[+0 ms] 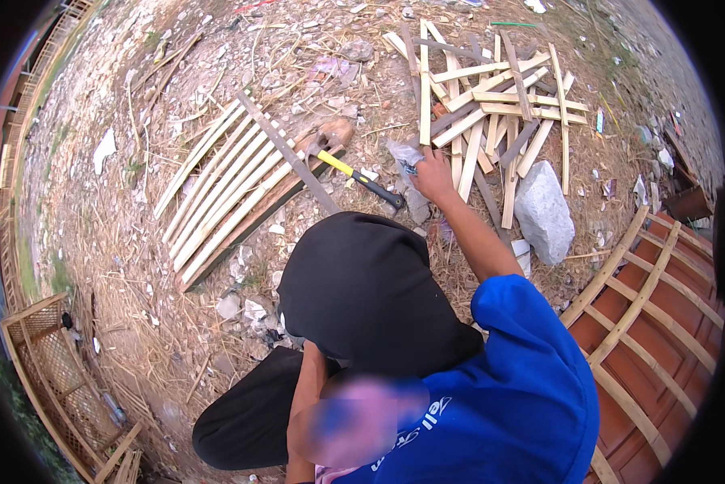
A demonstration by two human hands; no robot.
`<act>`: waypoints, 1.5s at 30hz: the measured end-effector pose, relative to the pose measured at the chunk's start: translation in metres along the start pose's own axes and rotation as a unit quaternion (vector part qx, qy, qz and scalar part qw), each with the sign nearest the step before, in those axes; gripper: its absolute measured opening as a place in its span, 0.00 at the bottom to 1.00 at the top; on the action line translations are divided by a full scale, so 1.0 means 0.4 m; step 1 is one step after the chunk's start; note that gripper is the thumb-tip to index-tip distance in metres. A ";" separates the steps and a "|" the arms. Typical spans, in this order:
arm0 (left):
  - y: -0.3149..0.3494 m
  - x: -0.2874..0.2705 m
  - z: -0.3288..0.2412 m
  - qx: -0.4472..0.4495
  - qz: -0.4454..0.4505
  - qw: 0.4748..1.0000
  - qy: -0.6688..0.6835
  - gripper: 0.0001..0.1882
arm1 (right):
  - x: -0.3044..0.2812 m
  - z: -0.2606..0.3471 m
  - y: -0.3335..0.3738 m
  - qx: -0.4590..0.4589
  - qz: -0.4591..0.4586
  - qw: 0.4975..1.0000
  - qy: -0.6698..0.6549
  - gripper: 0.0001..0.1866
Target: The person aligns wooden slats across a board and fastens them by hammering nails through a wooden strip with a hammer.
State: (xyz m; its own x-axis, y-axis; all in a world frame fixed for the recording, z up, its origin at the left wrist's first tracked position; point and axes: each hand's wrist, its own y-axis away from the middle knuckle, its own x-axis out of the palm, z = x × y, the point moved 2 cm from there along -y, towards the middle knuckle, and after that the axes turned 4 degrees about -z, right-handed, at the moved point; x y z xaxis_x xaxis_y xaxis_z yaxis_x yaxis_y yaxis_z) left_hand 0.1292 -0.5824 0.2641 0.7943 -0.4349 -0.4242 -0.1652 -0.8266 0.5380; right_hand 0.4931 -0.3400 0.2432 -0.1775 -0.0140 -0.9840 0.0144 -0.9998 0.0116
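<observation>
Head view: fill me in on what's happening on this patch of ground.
A person in a blue shirt crouches on straw-strewn ground. Their right hand reaches forward to a small clear plastic bag beside a loose pile of short bamboo strips. The left hand is not clearly in view. A yellow-handled hammer lies untouched just left of the bag, next to a row of long bamboo slats laid side by side. A pale rock sits to the right.

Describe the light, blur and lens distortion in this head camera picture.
Head view: soft, even daylight, no hard shadows or glare. Fisheye bends the bamboo frame at the right edge, with black corners around the round image. The slats, hammer and right hand are sharp; one smeared blurred patch sits at bottom centre.
</observation>
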 end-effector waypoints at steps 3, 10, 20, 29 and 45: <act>0.002 -0.003 0.007 -0.002 0.000 1.000 0.003 0.20 | 0.005 -0.005 -0.005 0.012 0.007 1.000 -0.022 0.15; 0.007 -0.003 0.010 -0.001 0.000 1.000 0.007 0.20 | -0.011 -0.024 -0.001 0.014 0.053 0.996 -0.075 0.17; 0.000 -0.013 -0.008 0.006 -0.001 1.000 0.008 0.20 | -0.003 -0.023 -0.039 -0.060 0.030 0.996 0.051 0.11; -0.009 -0.039 0.021 0.052 -0.023 0.998 0.031 0.20 | -0.086 0.022 -0.068 -0.042 0.048 0.995 -0.083 0.09; 0.505 -0.492 -0.268 0.164 -0.183 0.958 0.150 0.14 | -0.990 0.826 0.208 -0.121 0.100 0.840 -0.520 0.13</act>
State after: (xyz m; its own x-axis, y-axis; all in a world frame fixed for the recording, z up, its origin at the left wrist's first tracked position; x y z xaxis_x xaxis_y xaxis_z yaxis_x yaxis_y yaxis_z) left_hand 0.0020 -0.6255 0.5344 0.9581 -0.0124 -0.2863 0.0214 -0.9932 0.1147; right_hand 0.2394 -0.4217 0.6926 -0.9094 -0.3094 -0.2781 0.3229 -0.9464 -0.0030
